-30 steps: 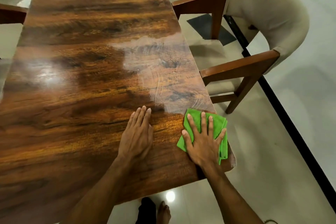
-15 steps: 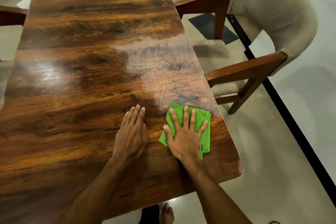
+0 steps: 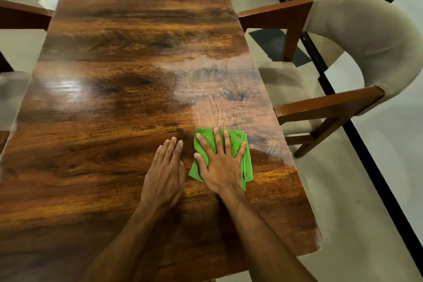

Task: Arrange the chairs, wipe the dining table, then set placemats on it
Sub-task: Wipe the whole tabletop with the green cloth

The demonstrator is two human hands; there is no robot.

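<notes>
Green cloth [image 3: 235, 138] on wooden table [image 3: 114, 52] under right hand's [image 3: 220, 168] splayed straight fingers [image 3: 216, 142]; left hand [image 3: 163, 174] alongside, fingers straight too.

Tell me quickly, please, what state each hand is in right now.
Left hand: open, flat on the table, holding nothing.
Right hand: open, fingers spread, pressing the green cloth down.

The glossy dark-wood table [image 3: 119, 107] runs from near to far, with rounded corners and a hazy, streaked patch on its right half. A folded green cloth [image 3: 235, 137] lies flat at the patch's near edge. A beige-padded wooden chair [image 3: 357, 52] faces the table's right side. Another chair [image 3: 20, 16] shows partly at the left.
</notes>
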